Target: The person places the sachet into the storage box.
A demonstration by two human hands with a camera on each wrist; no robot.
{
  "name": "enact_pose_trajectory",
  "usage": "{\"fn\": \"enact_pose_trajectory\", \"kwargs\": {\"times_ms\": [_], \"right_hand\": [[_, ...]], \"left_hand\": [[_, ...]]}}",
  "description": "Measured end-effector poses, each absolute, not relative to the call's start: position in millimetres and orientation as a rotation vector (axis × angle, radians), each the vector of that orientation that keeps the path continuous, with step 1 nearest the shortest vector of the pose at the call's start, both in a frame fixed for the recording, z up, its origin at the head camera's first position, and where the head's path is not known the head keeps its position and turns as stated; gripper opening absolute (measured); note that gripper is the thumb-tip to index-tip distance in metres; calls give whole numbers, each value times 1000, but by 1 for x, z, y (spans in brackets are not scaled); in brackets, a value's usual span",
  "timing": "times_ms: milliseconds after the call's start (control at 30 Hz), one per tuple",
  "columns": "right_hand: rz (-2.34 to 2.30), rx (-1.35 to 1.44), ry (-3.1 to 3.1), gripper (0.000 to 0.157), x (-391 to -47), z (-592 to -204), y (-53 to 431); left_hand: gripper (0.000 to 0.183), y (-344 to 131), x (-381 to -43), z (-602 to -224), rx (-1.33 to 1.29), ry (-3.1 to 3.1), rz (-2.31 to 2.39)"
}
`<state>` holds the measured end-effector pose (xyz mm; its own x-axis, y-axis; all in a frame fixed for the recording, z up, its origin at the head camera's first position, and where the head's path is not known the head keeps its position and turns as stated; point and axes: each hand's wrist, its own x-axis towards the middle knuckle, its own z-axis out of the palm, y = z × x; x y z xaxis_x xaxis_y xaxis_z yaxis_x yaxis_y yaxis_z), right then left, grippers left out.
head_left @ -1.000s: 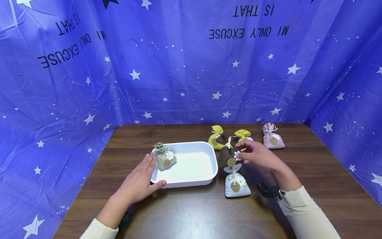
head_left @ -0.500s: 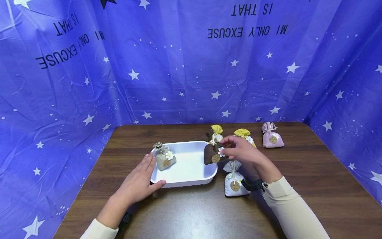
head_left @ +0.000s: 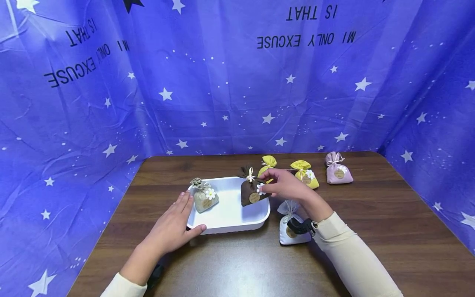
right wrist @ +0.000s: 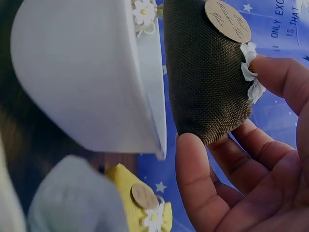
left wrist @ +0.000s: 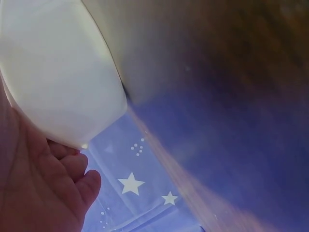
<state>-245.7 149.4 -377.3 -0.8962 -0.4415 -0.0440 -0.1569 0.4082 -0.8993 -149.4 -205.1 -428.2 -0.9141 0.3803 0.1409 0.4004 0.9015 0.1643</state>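
Observation:
A dark brown sachet bag (head_left: 250,193) with a white flower and round tag hangs over the right part of the white tray (head_left: 230,227). My right hand (head_left: 285,185) pinches it between thumb and fingers; in the right wrist view the brown sachet (right wrist: 207,72) is above the tray's rim. Inside the tray, at its left end, lies a beige sachet (head_left: 205,201) with a daisy. My left hand (head_left: 174,225) rests along the tray's left edge, fingers straight and thumb at the front rim. In the left wrist view its fingers touch the tray wall (left wrist: 63,72).
Right of the tray lies a white sachet (head_left: 287,231), partly hidden by the right wrist's black strap. Two yellow sachets (head_left: 307,175) and a pink sachet (head_left: 338,170) sit near the table's back edge. A blue star-printed curtain (head_left: 237,90) surrounds the wooden table (head_left: 122,222).
My right hand has carried the brown sachet leftward, from beside the white and yellow sachets to over the tray. The left hand has stayed on the tray.

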Motion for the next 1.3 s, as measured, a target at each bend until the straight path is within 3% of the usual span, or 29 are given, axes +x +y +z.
{"fn": "enact_pose_trajectory", "kwargs": {"times_ms": [1300], "right_hand": [[-1397,-615,2330,34,-274,-366,86]], "left_hand": [[98,-207,-151,-431,-626,-2932,-264]]}}
